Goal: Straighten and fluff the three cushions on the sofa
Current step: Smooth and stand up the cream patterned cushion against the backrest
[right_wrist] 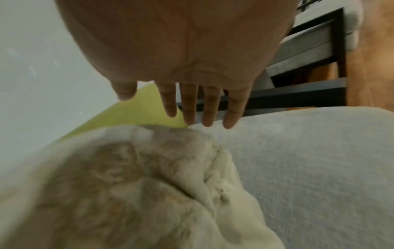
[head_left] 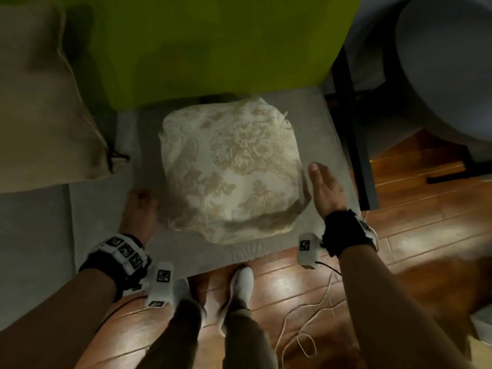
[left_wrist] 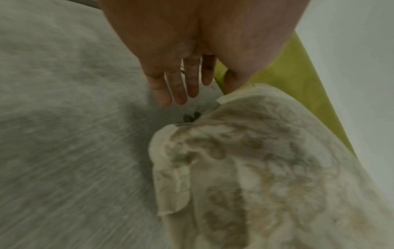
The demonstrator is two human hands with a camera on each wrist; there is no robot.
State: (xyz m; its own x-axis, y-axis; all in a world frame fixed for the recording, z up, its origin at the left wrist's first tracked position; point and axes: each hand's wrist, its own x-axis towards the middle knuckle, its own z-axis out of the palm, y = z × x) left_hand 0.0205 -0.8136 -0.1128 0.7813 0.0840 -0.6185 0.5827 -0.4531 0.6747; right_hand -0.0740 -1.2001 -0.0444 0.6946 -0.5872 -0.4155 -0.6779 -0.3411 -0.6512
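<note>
Flanking the floral cushion flat on the sofa seat, left hand and right hand sit open-fingered, roughly equally near its side edges.

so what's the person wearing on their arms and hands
Both hands are bare, no gloves, and no sleeves show on the forearms. The left wrist carries a black band set with white square tags printed in black patterns. The right wrist has a similar black band. A white tagged block hangs beside each, trailing thin cables, a white one looping on the floor.
</note>
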